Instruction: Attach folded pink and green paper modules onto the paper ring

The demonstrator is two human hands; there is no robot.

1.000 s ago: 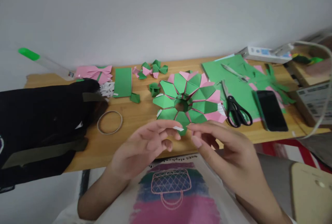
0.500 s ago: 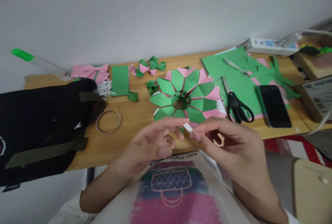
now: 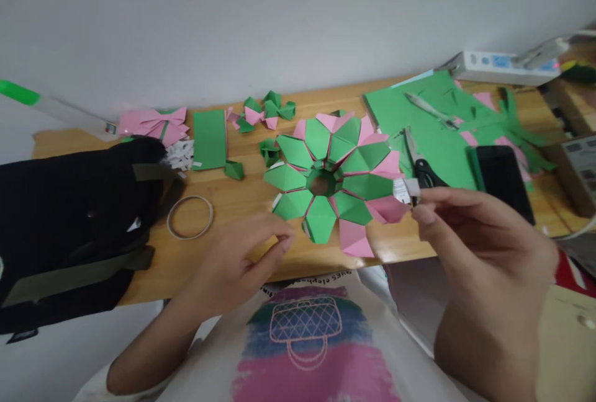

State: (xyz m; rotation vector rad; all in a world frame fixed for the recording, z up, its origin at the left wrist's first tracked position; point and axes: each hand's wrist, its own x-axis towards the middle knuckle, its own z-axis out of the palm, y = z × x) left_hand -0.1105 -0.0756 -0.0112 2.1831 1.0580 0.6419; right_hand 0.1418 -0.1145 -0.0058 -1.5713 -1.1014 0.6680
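My right hand (image 3: pixel 484 241) pinches a small white paper strip (image 3: pixel 413 187) between thumb and index finger, beside the right edge of a ring of folded green and pink paper (image 3: pixel 319 219). A white printed patch (image 3: pixel 401 192) shows on that edge, right by the strip; whether they touch I cannot tell. The ring lies on the wooden table (image 3: pixel 242 206), its petals spread around a central hole. Left of the ring's near side, my left hand (image 3: pixel 242 259) is closed, thumb and index fingertips together, with nothing visible between them.
Black scissors (image 3: pixel 426 172), a cutter knife (image 3: pixel 431 109) and a phone (image 3: pixel 505 178) lie right, on and beside green sheets (image 3: pixel 391 104). Left are a tape roll ring (image 3: pixel 189 236), black bag (image 3: pixel 79 203), green paper stack (image 3: pixel 209 141), white scraps (image 3: pixel 180 154) and folded pieces (image 3: pixel 254 110).
My right hand has moved right and slightly up with the white strip, to the ring's right edge. My left hand has drawn back left, its fingers closing together.
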